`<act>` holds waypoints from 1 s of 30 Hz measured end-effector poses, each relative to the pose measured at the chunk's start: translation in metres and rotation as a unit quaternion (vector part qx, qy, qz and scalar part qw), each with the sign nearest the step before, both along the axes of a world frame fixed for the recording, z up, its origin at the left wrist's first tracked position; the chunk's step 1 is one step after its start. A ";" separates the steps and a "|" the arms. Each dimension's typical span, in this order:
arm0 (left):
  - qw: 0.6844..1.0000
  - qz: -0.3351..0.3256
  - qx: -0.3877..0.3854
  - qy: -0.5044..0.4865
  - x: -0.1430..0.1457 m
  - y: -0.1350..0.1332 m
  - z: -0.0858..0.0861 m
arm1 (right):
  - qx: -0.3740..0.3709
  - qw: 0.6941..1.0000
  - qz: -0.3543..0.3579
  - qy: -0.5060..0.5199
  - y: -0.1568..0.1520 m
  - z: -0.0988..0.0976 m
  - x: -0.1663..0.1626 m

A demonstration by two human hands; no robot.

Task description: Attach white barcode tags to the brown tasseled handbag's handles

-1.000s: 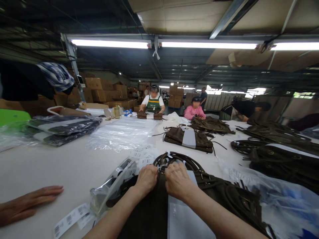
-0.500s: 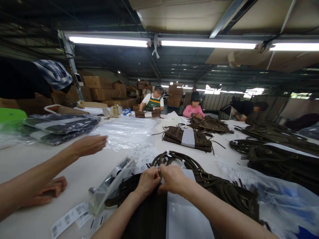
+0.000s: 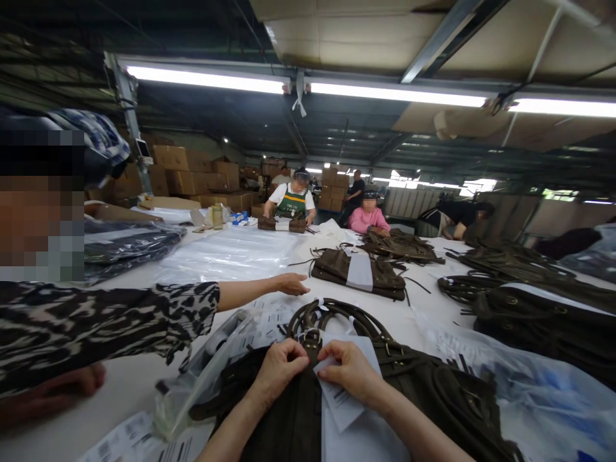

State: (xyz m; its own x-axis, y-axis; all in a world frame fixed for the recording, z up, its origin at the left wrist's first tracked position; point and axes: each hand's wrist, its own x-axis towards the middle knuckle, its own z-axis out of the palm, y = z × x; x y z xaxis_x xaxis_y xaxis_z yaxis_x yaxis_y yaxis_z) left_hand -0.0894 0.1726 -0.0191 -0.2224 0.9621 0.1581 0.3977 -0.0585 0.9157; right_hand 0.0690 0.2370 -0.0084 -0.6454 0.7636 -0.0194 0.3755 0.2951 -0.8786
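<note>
A dark brown handbag lies in front of me, its looped handles at the far side. A strap with a metal buckle runs down its middle. My left hand is pinched at the left edge of this strap; whatever is between its fingertips is too small to make out. To the right of the strap, my right hand is closed on a white tag with printed lines, which hangs tilted below the fingers. Under it, a white paper sheet covers part of the bag.
From the left, a co-worker's hand reaches over the table. Clear plastic bags lie at centre left, and printed labels at lower left. More brown bags are ahead and right. Plastic wrap lies at right.
My hands have come apart slightly, and the white tag now shows under my right hand. The co-worker has leaned in from the left, one arm reaching farther right.
</note>
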 end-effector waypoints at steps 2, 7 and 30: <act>1.000 -0.012 -0.004 0.005 -0.002 -0.001 -0.001 | 0.026 0.999 -0.024 -0.025 0.000 -0.001 -0.003; 0.997 -0.066 0.000 0.030 -0.008 0.001 -0.005 | 0.128 0.989 -0.059 -0.039 -0.005 -0.001 -0.010; 0.995 -0.024 -0.043 0.083 0.000 0.018 -0.021 | 0.473 0.877 0.012 -0.086 0.001 -0.027 -0.026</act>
State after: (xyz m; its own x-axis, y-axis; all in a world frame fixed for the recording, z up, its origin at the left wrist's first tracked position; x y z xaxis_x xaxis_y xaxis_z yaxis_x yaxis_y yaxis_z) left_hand -0.0895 0.1906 -0.0402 -0.1537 0.9825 0.1057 0.5425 -0.0055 0.8400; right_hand 0.0429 0.2375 -0.0351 -0.7117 0.4760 0.5166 0.4614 0.8713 -0.1671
